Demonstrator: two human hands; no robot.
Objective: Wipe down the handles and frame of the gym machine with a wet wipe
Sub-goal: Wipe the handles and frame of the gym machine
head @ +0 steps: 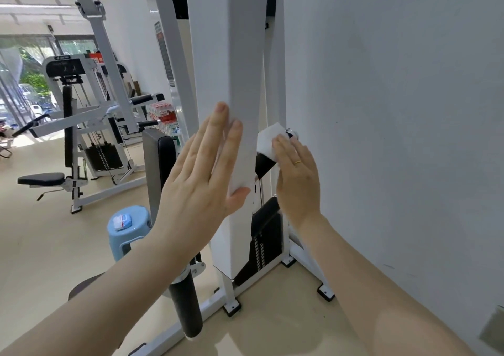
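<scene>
White wall (395,110) beside frame (231,69); right hand (296,175) presses wipe (268,141).

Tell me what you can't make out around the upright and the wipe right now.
Head view only:
- Wet wipe: lower part covered by the right hand; how much lies flat is unclear.
- Chrome knob: half hidden by the wipe and fingers.
- White upright: top cut off by the frame edge; far side unseen.
- Weight stack: mostly behind the upright.
- Packet on the blue stool: print too small to read.
- Left hand: palm side hidden.
</scene>
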